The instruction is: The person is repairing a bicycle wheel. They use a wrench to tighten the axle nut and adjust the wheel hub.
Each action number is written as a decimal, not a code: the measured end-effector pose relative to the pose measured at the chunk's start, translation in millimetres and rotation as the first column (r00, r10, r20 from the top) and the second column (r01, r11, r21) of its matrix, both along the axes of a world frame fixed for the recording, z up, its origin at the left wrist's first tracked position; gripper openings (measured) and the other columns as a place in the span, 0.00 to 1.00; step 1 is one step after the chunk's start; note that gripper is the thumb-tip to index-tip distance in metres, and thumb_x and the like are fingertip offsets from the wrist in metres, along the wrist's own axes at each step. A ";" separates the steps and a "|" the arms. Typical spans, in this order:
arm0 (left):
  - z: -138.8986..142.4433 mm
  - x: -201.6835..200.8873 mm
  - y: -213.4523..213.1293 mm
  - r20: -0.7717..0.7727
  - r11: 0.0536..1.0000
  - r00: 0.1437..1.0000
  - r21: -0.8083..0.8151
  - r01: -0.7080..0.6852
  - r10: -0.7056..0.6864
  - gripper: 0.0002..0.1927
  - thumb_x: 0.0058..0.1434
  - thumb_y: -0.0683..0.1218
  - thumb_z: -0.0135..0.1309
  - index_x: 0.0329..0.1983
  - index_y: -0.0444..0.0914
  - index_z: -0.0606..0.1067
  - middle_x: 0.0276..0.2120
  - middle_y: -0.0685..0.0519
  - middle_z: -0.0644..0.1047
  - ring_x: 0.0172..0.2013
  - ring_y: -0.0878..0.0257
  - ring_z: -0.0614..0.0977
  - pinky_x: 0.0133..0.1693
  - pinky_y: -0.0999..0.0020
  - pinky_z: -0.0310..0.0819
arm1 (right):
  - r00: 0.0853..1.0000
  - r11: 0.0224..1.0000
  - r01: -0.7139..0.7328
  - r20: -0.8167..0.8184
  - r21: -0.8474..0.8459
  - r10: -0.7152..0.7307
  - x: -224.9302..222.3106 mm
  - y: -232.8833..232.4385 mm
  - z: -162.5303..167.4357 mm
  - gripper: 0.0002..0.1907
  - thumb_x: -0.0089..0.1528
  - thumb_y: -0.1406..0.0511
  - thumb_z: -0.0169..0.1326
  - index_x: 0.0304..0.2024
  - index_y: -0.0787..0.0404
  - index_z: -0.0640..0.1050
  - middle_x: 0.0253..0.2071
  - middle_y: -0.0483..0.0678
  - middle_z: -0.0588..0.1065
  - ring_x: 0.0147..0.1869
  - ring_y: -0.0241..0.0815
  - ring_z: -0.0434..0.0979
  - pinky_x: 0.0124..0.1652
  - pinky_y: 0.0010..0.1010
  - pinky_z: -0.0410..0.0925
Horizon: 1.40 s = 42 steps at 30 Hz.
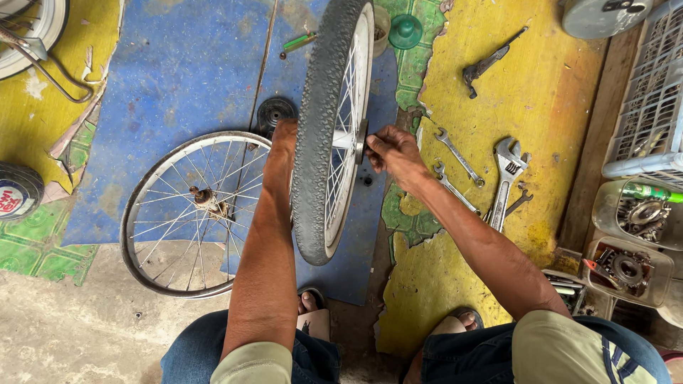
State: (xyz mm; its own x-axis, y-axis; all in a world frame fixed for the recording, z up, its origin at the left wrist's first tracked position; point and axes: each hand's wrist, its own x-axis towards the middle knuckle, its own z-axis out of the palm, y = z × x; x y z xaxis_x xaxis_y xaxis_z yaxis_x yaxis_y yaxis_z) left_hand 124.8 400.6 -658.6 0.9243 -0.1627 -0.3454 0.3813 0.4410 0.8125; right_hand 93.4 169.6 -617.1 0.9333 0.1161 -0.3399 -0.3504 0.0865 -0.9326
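A bicycle wheel with a black knobby tyre (324, 121) and white rim stands upright on the floor between my arms. My left hand (284, 135) reaches behind the tyre on its left side, mostly hidden, holding the wheel there. On the right side, my right hand (390, 151) pinches the hub axle (361, 140) at the wheel's centre with closed fingers. A bare spoked rim (146, 199) with a rusty hub lies flat on the floor to the left.
Two spanners (459, 158), an adjustable wrench (504, 181) and a dark tool (487, 64) lie on the yellow floor to the right. Clear tubs of small parts (629, 267) and a white crate (651, 107) stand at the far right. A green cap (405, 30) sits at the top.
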 end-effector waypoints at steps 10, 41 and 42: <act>81.0 -42.8 -11.2 -0.166 0.959 0.981 -0.249 -0.136 0.096 0.26 0.70 0.58 0.36 0.54 0.35 0.74 0.47 0.45 0.80 0.45 0.59 0.82 0.49 0.68 0.78 | 0.616 0.864 0.026 0.688 -0.504 0.383 -5.0 -6.7 -23.2 0.04 0.66 0.72 0.56 0.41 0.64 0.73 0.41 0.54 0.78 0.44 0.43 0.82 0.40 0.30 0.78; 45.6 -28.3 -0.9 0.014 0.973 0.999 -0.230 -0.026 0.030 0.24 0.75 0.58 0.36 0.55 0.35 0.72 0.45 0.46 0.78 0.42 0.59 0.79 0.45 0.64 0.77 | 0.887 0.172 -0.441 -0.398 -0.881 0.233 -46.7 -135.8 -56.8 0.15 0.68 0.57 0.50 0.45 0.61 0.77 0.46 0.65 0.78 0.52 0.62 0.79 0.51 0.50 0.71; 46.9 -26.8 -1.7 0.016 0.972 0.999 -0.232 -0.024 0.029 0.24 0.75 0.58 0.36 0.55 0.35 0.72 0.45 0.46 0.78 0.42 0.59 0.79 0.45 0.64 0.77 | 0.914 0.203 -0.367 -0.312 -0.908 0.258 -45.8 -135.3 -56.0 0.13 0.68 0.60 0.50 0.48 0.62 0.75 0.44 0.65 0.78 0.49 0.61 0.80 0.49 0.49 0.72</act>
State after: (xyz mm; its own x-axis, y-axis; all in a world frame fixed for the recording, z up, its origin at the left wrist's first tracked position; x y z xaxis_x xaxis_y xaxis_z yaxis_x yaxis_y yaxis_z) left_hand 98.1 399.0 -611.7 0.9355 -0.2118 -0.2829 0.3521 0.6280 0.6940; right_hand 47.5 34.3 -673.1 0.8689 -0.0569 -0.4918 -0.1928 -0.9538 -0.2304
